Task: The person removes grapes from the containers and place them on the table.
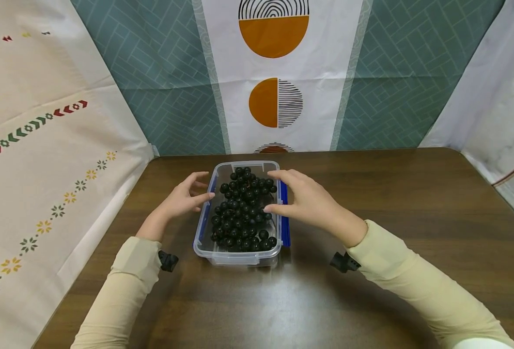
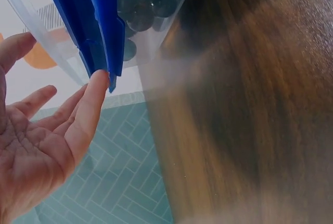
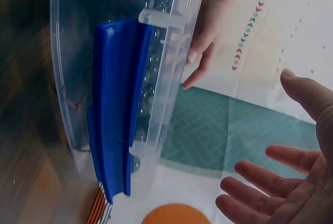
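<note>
A clear plastic container [image 1: 232,257] stands on the table, lidless, with dark round grapes [image 1: 239,208] heaped in it. Blue flaps hang at its two long sides: a right flap [image 1: 285,213] and a left flap [image 2: 106,21]. My left hand [image 1: 180,198] is at the container's left side, fingers spread and slightly bent; in the left wrist view one fingertip appears to touch the left flap's end. Over the right rim hovers my right hand [image 1: 311,201], thumb and fingers apart. The right wrist view shows that hand [image 3: 291,182] holding nothing, away from the right flap [image 3: 119,104].
The brown wooden table [image 1: 392,194] extends around the container. Behind its back edge hangs a teal and white patterned cloth [image 1: 174,97]. A cream embroidered cloth [image 1: 65,145] hangs at the left, a white one [image 1: 496,97] at the right.
</note>
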Available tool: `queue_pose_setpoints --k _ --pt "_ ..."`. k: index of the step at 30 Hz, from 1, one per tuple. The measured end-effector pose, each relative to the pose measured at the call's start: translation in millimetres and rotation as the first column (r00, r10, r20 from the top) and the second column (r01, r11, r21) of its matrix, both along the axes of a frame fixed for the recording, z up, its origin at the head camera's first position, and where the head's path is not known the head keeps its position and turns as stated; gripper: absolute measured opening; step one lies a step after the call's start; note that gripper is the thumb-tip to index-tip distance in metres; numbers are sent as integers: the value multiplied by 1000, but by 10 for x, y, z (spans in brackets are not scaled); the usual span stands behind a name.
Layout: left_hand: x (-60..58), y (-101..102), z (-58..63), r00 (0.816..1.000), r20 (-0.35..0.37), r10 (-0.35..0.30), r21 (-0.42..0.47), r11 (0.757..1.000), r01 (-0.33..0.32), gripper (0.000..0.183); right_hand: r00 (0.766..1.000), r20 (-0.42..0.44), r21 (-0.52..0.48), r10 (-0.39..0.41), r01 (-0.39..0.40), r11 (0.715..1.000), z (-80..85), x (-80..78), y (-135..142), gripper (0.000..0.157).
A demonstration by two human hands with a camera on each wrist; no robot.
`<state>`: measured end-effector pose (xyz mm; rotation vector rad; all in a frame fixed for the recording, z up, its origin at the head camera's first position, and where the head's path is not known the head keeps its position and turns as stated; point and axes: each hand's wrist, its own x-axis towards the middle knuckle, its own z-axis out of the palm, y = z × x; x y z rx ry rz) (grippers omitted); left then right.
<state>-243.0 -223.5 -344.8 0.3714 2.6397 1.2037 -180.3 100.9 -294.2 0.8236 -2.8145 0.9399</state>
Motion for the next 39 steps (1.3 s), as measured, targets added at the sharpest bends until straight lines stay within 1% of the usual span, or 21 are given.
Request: queue_pose_setpoints --k 7,12,15,20,25,35,39 --pt "-23 -52 -32 999 41 -12 56 998 10 68 999 14 19 31 -32 999 -26 -6 -108 73" --pt "-43 -67 -49 997 76 -21 92 996 14 67 998 47 19 45 -46 999 -49 -1 -168 72" --pt "-50 -71 -57 995 94 -27 101 995 18 66 997 60 25 57 -58 998 -60 8 -209 71" --pt "-53 -84 -67 993 114 -32 111 994 19 66 995 55 47 86 -88 995 -75 13 -290 70" --pt "-57 -98 -62 993 116 -30 113 993 17 68 992 58 69 112 -116 991 -90 1 -372 68" --pt "-63 -87 -66 990 141 -15 128 992 -3 69 987 92 112 133 -143 983 -136 -11 -491 67" --pt "-66 -88 -74 988 152 -21 132 991 1 68 986 104 123 133 -145 982 -161 -26 -523 66"
